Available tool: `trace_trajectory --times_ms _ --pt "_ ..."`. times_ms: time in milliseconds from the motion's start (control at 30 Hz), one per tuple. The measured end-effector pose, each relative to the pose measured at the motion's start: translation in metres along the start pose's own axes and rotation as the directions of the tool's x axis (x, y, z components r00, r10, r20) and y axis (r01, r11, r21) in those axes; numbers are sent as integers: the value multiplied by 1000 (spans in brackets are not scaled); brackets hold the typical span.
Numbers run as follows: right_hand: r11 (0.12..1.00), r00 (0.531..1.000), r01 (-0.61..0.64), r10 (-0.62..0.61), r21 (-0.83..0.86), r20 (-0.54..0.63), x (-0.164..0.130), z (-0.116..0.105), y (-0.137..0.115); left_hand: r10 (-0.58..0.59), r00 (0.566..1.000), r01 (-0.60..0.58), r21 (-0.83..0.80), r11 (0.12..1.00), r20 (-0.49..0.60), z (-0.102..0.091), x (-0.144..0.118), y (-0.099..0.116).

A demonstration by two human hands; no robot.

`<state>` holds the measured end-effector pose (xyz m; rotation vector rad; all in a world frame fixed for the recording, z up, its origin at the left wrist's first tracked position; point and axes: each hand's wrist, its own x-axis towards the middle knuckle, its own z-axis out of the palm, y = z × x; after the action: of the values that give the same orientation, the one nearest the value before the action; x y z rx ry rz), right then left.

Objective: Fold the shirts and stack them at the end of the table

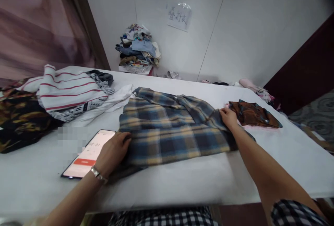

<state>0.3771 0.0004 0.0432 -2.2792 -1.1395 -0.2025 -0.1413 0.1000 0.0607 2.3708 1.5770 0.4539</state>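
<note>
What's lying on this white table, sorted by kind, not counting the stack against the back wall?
Plaid shirts: 1, blue and yellow, held by the left hand and right hand
Folded brown patterned garments: 1
Red-striped white garments: 1
Dark garments with orange print: 1
Phones: 1
Total: 5, other cloth in the left heap being too tangled to count.

A single head-worn camera looks forward and down, close over the white table (pixel 182 180), facing the wall (pixel 235 27).
</note>
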Motion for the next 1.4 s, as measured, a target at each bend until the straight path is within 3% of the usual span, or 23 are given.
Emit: trace_trajectory --times_ms 100,200,367,533,700,833,900,933,967,1033,1133,1167,1233,1300,1400 --pt "996 993 6 5 -94 116 -9 9 11 57 996 -49 110 993 -70 1 -2 0" --pt "991 988 22 -2 -131 152 -11 11 14 90 992 -77 133 988 -93 -12 1 9" --pt "993 983 70 -52 -94 176 2 12 -7 210 976 -207 65 976 -53 -23 36 33" --pt "982 963 99 -53 -164 266 24 28 -32 348 937 -347 -46 937 31 -2 62 70" --pt "986 943 48 8 -159 334 46 38 -47 451 881 -440 -104 892 142 25 52 88" --pt "992 948 87 -56 -88 313 49 21 -64 444 884 -421 -163 892 148 27 49 82" --pt "976 954 217 -217 22 204 35 4 -79 423 896 -392 -206 896 137 22 51 79" --pt "943 935 322 -331 85 126 22 -6 -88 408 903 -372 -229 900 135 19 51 78" --pt "882 888 449 -459 143 44 6 -15 -97 388 911 -347 -251 904 137 17 52 77" --pt "730 747 658 -663 184 -39 -34 -30 -112 351 926 -302 -288 909 136 14 51 77" --pt "534 534 821 -843 204 58 -97 -39 -120 370 927 -340 -286 896 57 19 48 81" --pt "494 486 842 -869 216 92 -114 -39 -118 408 913 -391 -260 883 13 22 47 84" --pt "466 449 855 -885 229 123 -141 -37 -108 521 852 -520 -181 835 -45 30 45 92" --pt "493 476 840 -870 228 128 -155 -36 -95 654 756 -654 -87 752 -32 39 45 104" --pt "568 552 796 -823 207 135 -164 -39 -78 809 586 -810 33 585 51 52 49 121"
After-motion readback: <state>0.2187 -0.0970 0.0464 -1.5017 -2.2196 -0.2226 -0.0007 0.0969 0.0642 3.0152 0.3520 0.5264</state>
